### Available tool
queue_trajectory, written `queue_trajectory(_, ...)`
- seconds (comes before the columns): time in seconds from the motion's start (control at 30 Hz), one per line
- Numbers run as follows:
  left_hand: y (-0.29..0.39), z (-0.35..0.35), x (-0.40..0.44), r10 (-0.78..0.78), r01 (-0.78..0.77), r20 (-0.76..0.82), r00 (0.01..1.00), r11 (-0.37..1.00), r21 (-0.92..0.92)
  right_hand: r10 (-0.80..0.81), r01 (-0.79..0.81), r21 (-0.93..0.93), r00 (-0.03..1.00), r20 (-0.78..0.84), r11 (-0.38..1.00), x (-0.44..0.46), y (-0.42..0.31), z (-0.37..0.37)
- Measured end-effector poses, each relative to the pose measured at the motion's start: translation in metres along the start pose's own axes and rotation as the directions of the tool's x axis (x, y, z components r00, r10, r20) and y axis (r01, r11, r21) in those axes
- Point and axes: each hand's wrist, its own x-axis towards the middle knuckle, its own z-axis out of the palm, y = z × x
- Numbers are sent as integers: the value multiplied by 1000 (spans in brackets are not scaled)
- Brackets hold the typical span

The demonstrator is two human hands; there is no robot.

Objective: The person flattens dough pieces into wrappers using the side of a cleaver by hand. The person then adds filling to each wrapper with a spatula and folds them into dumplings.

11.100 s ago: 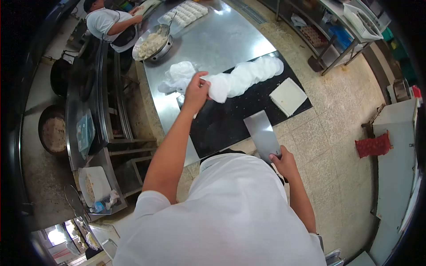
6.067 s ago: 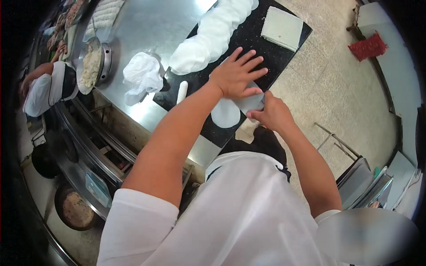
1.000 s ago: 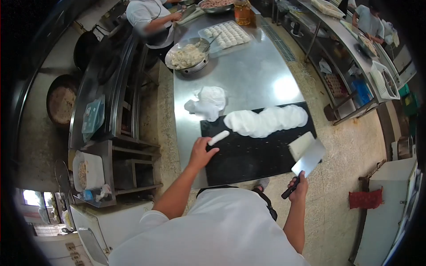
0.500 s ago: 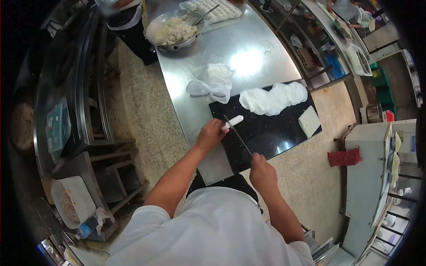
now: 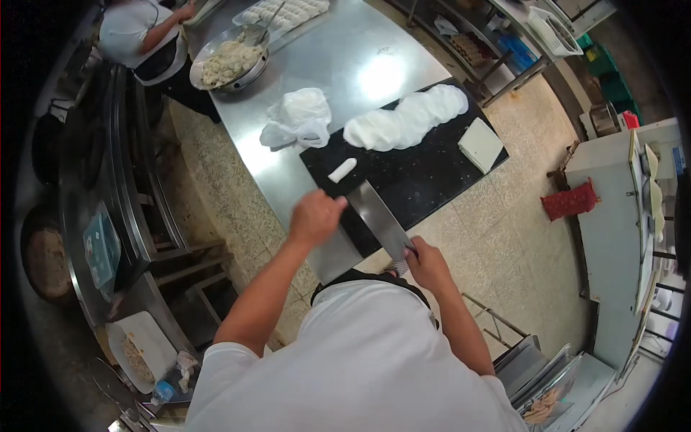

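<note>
My right hand [image 5: 428, 264] grips the handle of a cleaver [image 5: 380, 217], its broad blade turned flat over the near edge of a black speckled board [image 5: 389, 173]. Close to the blade's far end is my left hand [image 5: 317, 218], fingers curled together; whether anything is in them is hidden. A short white dough roll [image 5: 342, 170] lies on the board beyond both hands, touched by neither. Behind it, overlapping thin white dough rounds [image 5: 407, 119] form a long row. At the board's right corner rests a pale rectangular block [image 5: 480, 145].
A white plastic bag [image 5: 306, 115] sits on the steel table [image 5: 338, 50]. Farther back are a bowl of filling [image 5: 232, 61] and a tray of white dumplings [image 5: 288, 11]. Another person [image 5: 144, 32] stands at the far left. A dark counter [image 5: 129, 165] runs along the left.
The cleaver has left the dough roll, come nearer my body and turned its flat side up. My left hand has let go of the roll and drawn back. The view has shifted.
</note>
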Motion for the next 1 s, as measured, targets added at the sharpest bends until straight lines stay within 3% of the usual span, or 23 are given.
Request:
queue_trajectory(0.03, 12, 16, -1, 124, -135, 143, 982, 988, 73, 66, -65, 33, 997, -36, 997, -14, 6, -10)
queue_trajectory(0.07, 27, 33, -1, 132, -146, 147, 980, 986, 84, 135, -130, 70, 988, -70, 989, -23, 15, -19)
queue_trajectory(0.13, 60, 63, -10, 478, -442, -34, 878, 834, 331, 181, -157, 183, 976, -120, 970, -43, 44, -36)
queue_trajectory(0.27, 88, 82, 27, 379, -397, 119, 918, 878, 266, 303, -151, 516, 927, -223, 843, -80, 67, -86)
queue_trajectory(0.3, 95, 86, 37, 396, -417, 133, 909, 876, 244, 296, -143, 528, 930, -217, 837, -70, 71, -99)
queue_trajectory(0.37, 99, 90, 57, 439, -470, 179, 880, 859, 204, 160, 184, 583, 858, -488, 791, -47, 81, -117)
queue_trajectory(0.43, 108, 87, 74, 442, -486, 227, 868, 849, 207, 257, 176, 623, 800, -542, 762, 5, 89, -128)
queue_trajectory(0.47, 110, 87, 77, 455, -507, 246, 856, 833, 221, 233, 238, 631, 788, -570, 739, 41, 104, -125)
queue_trajectory(0.5, 112, 90, 82, 464, -516, 237, 853, 816, 261, 307, 228, 729, 796, -521, 646, 77, 117, -120)
queue_trajectory(0.57, 113, 90, 89, 479, -527, 233, 846, 817, 234, 587, -213, 895, 807, -66, 393, 114, 139, -112)
queue_trajectory(0.6, 115, 89, 94, 470, -510, 218, 856, 837, 200, 641, -275, 894, 768, -18, 354, 116, 132, -115)
queue_trajectory(0.67, 112, 93, 94, 469, -505, 204, 859, 839, 200, 637, -291, 841, 766, -80, 456, 103, 120, -109)
queue_trajectory(0.73, 117, 79, 93, 465, -500, 238, 853, 859, 114, 461, -189, 735, 868, -186, 652, 71, 121, -85)
queue_trajectory(0.77, 112, 86, 93, 460, -493, 229, 858, 862, 117, 496, -302, 624, 853, -160, 721, 51, 106, -76)
queue_trajectory(0.8, 112, 83, 90, 434, -439, 175, 884, 899, -14, 475, -346, 611, 878, -57, 712, 34, 100, -64)
queue_trajectory(0.83, 110, 76, 84, 478, -480, 115, 871, 877, -16, 452, -424, 508, 889, 74, 750, 18, 104, -41)
queue_trajectory(0.87, 101, 77, 80, 591, -587, 123, 797, 806, -70, 446, -459, 395, 885, 131, 796, 3, 84, -27)
queue_trajectory(0.9, 89, 86, 71, 692, -709, 201, 694, 705, 19, 352, -393, 296, 918, 184, 871, -8, 69, -16)
queue_trajectory(0.93, 89, 74, 63, 647, -695, 387, 657, 719, -24, 251, -329, 387, 938, 238, 861, -15, 75, 8)
queue_trajectory(1.0, 84, 87, 61, 689, -717, 297, 662, 697, -20, 297, -373, 394, 924, 241, 840, -4, 73, 14)
